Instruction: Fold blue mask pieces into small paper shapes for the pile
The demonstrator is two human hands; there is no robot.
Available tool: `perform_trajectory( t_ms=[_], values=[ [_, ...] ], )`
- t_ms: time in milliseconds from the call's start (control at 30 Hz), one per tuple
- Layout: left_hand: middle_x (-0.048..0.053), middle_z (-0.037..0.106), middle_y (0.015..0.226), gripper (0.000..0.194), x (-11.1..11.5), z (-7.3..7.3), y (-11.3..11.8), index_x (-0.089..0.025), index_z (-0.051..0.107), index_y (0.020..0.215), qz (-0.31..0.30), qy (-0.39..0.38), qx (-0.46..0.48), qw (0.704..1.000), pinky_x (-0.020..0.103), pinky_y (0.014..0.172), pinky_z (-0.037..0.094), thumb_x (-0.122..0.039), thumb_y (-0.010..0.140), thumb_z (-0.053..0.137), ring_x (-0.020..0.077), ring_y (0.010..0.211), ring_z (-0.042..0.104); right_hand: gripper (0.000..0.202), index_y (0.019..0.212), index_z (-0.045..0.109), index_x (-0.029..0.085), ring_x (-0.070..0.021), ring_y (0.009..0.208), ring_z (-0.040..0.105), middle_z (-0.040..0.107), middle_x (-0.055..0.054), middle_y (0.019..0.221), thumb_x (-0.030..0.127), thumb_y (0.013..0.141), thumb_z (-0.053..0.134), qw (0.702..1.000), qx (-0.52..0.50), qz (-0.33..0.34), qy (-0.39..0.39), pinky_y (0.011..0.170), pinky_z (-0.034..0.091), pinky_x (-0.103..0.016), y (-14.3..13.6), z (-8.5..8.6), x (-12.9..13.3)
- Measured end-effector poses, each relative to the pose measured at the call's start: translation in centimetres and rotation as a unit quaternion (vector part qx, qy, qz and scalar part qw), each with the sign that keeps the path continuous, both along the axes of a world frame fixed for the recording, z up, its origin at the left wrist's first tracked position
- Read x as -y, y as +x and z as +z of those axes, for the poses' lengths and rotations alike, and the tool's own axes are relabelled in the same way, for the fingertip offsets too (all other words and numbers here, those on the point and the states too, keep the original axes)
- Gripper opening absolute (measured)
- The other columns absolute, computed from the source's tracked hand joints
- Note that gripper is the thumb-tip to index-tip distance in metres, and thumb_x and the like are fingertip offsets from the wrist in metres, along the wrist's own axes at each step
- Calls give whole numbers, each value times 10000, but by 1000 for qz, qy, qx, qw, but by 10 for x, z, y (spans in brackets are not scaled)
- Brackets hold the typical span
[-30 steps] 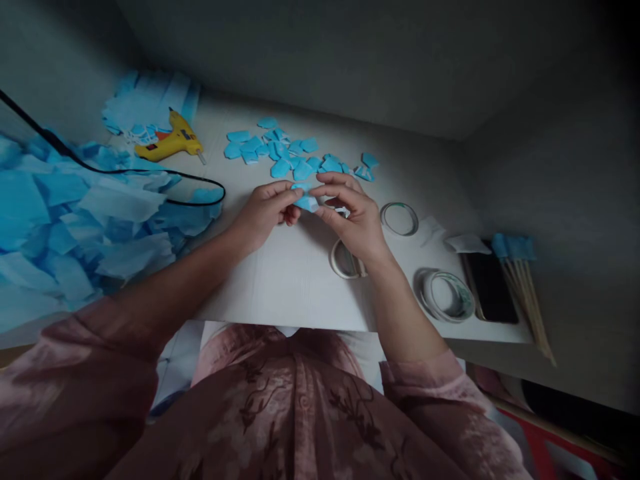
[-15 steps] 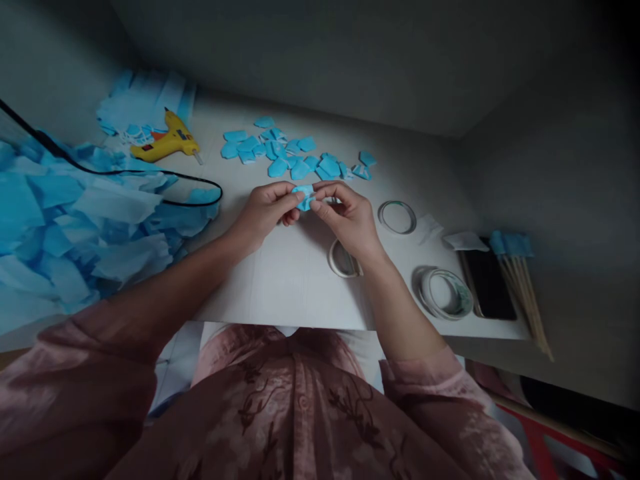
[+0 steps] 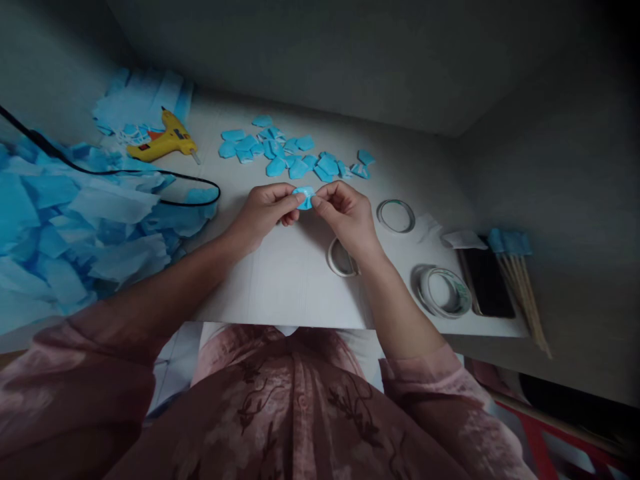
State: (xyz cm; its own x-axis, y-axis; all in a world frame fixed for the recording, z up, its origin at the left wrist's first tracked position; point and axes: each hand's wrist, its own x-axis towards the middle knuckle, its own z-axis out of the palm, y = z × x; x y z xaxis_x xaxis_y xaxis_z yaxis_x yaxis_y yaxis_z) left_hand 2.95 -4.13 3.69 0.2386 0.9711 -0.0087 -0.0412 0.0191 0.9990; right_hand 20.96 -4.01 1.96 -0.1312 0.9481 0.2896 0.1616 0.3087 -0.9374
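Note:
A small blue folded piece (image 3: 305,198) is pinched between both hands above the middle of the white table (image 3: 280,287). My left hand (image 3: 270,208) grips its left side, thumb on top. On its right edge, the thumb and forefinger of my right hand (image 3: 346,212) are closed. Just beyond the hands lie several loose blue folded pieces (image 3: 299,168). A tape ring (image 3: 342,258) is partly hidden under my right wrist.
Blue and white sheets (image 3: 65,227) heap at the left, beside a yellow glue gun (image 3: 173,139) and black cord (image 3: 200,179). At the right are tape rolls (image 3: 463,293), a thin ring (image 3: 411,220), a dark phone (image 3: 487,283) and blue-topped sticks (image 3: 530,300).
My right fingers have shifted slightly at the edge of the blue piece, which now looks smoother and rounder. The whole view has moved a little.

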Motion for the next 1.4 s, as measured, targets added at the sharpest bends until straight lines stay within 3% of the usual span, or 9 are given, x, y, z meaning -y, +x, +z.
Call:
perform_trajectory(
  t_ms=[167,433,600,800,1100,1233,1400],
  values=[
    [-13,600,585,263,0,-1,0,-171,626,646,4,18,-18,1000,226,570,422,-320,829,743,82,552,501,321,855,623,228,-126,710,570,604,29,755,526,870,744,1000,14,2,5,689,475,-288,1,-3,-2],
    [-18,597,585,258,0,0,0,-168,608,638,1,22,-37,999,218,567,420,-293,830,728,77,545,506,300,1127,706,238,-135,692,565,631,25,769,415,885,720,999,32,-6,0,689,508,-301,2,-8,-3],
    [-15,599,584,256,0,1,-1,-168,608,635,0,18,-37,999,215,568,422,-286,834,718,80,551,512,271,1110,751,234,-132,688,561,640,21,761,355,871,713,1000,19,-10,4,671,505,-289,1,-7,-2],
    [-6,609,600,292,0,0,0,-168,605,652,-7,10,-34,999,221,564,426,-344,853,724,82,555,522,258,1075,762,225,-122,691,551,634,24,763,388,881,712,1000,30,0,2,678,494,-280,2,-6,-1],
    [-14,623,614,152,-3,-6,0,-172,619,688,-19,8,-5,1000,239,571,427,-215,777,734,84,556,525,235,1022,778,218,-131,730,590,673,16,782,397,881,723,1000,12,16,-3,706,508,-286,1,-4,0],
    [-26,587,574,160,-2,-7,0,-171,611,658,-41,11,-5,999,230,545,402,-208,763,726,75,528,497,288,1006,778,221,-144,811,631,720,-3,879,464,850,771,1000,13,17,2,749,529,-288,0,2,3],
    [-25,580,545,195,-2,-14,0,-175,581,619,-91,5,-48,995,219,523,386,-199,749,724,76,520,508,232,987,780,225,-128,740,575,682,16,826,370,807,797,999,29,20,2,691,497,-271,-1,4,4]
  ],
)
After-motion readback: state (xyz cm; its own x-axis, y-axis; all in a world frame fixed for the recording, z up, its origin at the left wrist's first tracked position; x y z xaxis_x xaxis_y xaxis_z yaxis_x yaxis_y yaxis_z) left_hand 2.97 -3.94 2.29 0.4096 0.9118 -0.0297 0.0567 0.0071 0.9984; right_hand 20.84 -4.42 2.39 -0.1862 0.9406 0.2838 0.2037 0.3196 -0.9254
